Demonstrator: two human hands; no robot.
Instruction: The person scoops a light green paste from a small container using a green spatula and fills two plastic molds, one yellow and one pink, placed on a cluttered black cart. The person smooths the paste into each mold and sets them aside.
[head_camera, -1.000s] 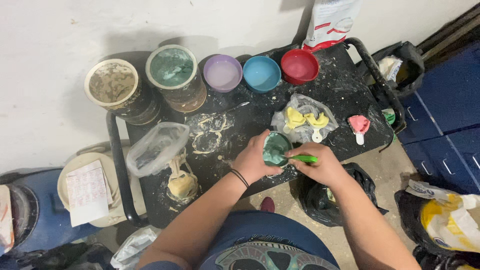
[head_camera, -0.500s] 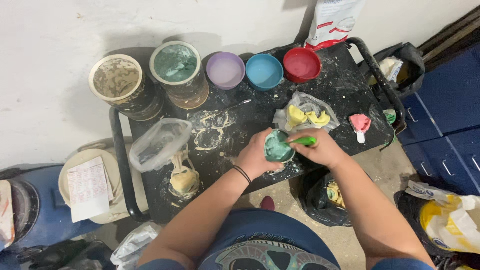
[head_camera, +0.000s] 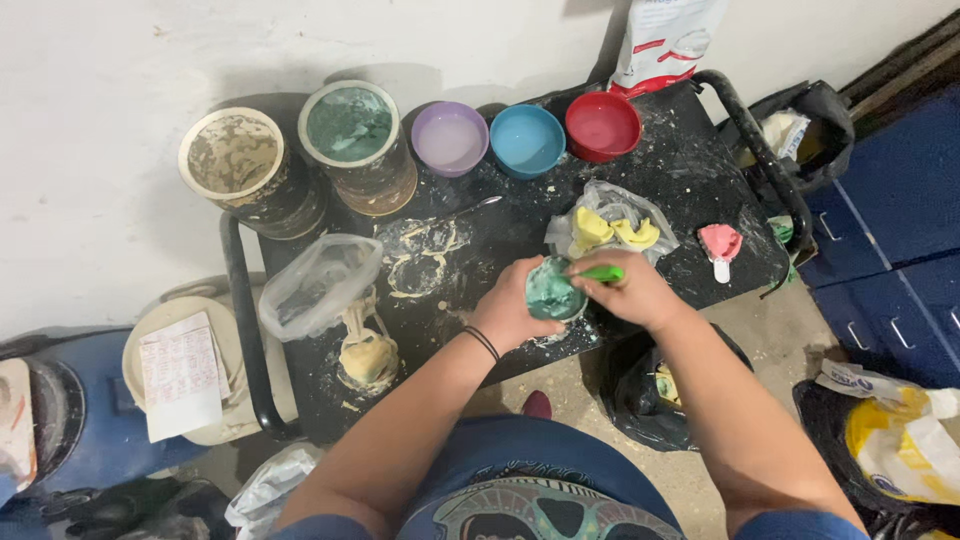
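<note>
I note two large tubs at the back of the black counter (head_camera: 690, 160): one tub (head_camera: 232, 152) holds tan residue, the other tub (head_camera: 349, 125) green. Beside them stand three small bowls: purple (head_camera: 450, 138), blue (head_camera: 527, 140), red (head_camera: 602, 126). A clear bag (head_camera: 612, 228) holds yellow pieces. At the counter's front edge, my left hand (head_camera: 508, 312) cups a small mixing bowl (head_camera: 551, 291) of wet green paste, fingers wrapped round it. My right hand (head_camera: 632, 290) has its fingers pinched on a green spatula (head_camera: 598, 273) dipping into the paste.
</note>
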